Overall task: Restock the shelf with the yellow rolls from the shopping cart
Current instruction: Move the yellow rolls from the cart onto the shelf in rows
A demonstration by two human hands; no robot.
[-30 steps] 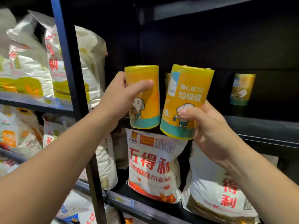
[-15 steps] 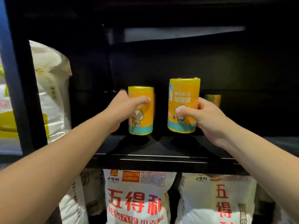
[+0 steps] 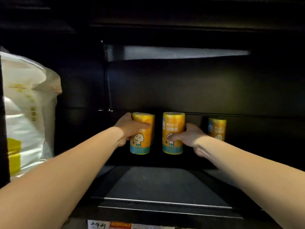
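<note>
1. Reaching into a dark shelf bay, the left hand (image 3: 130, 131) grips 1 yellow roll (image 3: 142, 136) upright: the thumb lies across the printed front, and the other fingers curl round the roll's far side, mostly hidden.
2. The right hand (image 3: 189, 136) grips a 2nd yellow roll (image 3: 173, 124), also upright. Its thumb presses on the cartoon figure low on the label, and the remaining fingers wrap behind the roll, out of sight.
3. The 2 held rolls sit side by side with a narrow dark gap between the 2 thumb tips, and they do not touch.
4. Below both sets of fingers lies the black shelf board (image 3: 165, 184). The shadow hides whether the roll bases rest on it or hang just above it.
5. A 3rd yellow roll (image 3: 217, 128) stands upright just beyond the right hand's knuckles, on their right. Contact with that hand cannot be judged.
6. A thin yellow edge shows just past the left thumb tip, behind the held roll. What it belongs to is unclear.
7. Well to the left of the left hand's fingers, a white sack (image 3: 24, 113) with yellow print stands in the neighbouring bay.
</note>
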